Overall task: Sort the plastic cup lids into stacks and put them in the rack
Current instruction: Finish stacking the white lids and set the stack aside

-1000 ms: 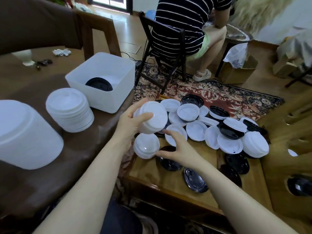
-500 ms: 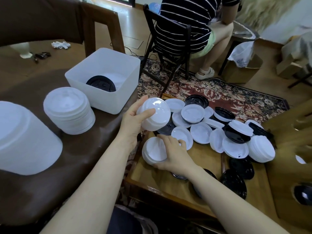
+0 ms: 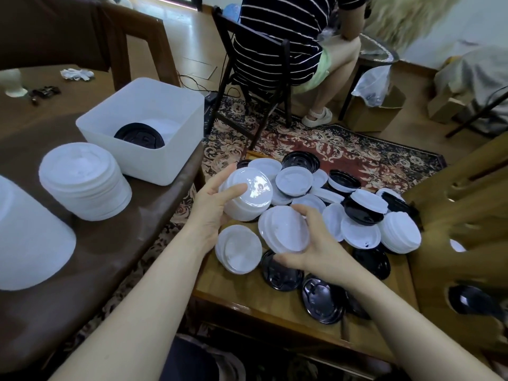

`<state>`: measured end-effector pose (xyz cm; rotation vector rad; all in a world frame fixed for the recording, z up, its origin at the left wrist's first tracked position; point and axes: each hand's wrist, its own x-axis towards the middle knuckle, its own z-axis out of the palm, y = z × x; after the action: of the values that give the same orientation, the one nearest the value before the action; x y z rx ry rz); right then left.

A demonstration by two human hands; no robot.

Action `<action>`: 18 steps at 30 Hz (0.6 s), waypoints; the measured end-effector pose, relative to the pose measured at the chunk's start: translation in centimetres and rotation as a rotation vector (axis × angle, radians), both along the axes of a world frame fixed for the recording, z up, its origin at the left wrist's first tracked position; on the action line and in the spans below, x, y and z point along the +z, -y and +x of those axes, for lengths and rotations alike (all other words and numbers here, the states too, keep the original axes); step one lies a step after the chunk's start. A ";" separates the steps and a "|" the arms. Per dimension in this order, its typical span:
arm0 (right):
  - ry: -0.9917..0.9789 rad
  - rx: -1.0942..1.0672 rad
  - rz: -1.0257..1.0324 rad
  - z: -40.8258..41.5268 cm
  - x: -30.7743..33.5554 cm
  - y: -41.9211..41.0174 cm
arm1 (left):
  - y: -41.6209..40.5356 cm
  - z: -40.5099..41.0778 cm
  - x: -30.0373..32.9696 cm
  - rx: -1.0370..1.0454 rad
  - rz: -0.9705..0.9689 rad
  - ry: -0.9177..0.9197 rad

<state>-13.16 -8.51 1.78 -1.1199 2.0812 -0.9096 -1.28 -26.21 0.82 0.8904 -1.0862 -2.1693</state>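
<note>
My left hand (image 3: 211,207) grips a stack of white lids (image 3: 248,195) above the low wooden table (image 3: 275,306). My right hand (image 3: 316,243) holds a few white lids (image 3: 283,229) tilted up, just right of that stack. Another small white stack (image 3: 238,248) lies on the table below my left hand. Loose white and black lids (image 3: 357,210) are heaped across the table's far side. A tall white stack (image 3: 82,180) stands on the brown table at left. A white bin (image 3: 170,160) behind it holds a black lid (image 3: 138,136).
A large white tub (image 3: 27,243) sits at the left edge. A wooden rack with round holes (image 3: 461,243) stands at right. A person in a striped shirt (image 3: 288,37) sits on a black chair (image 3: 247,78) beyond the table, on a patterned rug (image 3: 343,149).
My right hand has lifted a few white lids off the table and brought them up beside the stack in my left hand. One small white stack stays on the table.
</note>
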 end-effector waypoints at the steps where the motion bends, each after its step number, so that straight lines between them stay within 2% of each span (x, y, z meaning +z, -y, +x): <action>1: -0.012 -0.014 -0.021 -0.5 0.4 -0.6 | -0.3 -0.2 0.0 0.000 0.034 -0.010; 4: -0.106 -0.082 -0.113 -1.6 0.8 -1.7 | -1.6 -0.7 0.0 -0.040 0.123 -0.023; 9: -0.127 -0.116 -0.233 -1.9 0.8 -1.3 | -3.7 -1.4 -0.2 -0.195 0.187 -0.025; 18: -0.060 -0.058 -0.158 -2.2 0.2 -0.4 | -4.3 -1.6 -0.3 -0.282 0.140 0.007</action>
<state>-15.32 -8.13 2.00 -1.1859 2.1300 -1.0963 -2.87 -21.88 0.49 0.8478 -1.1307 -2.5013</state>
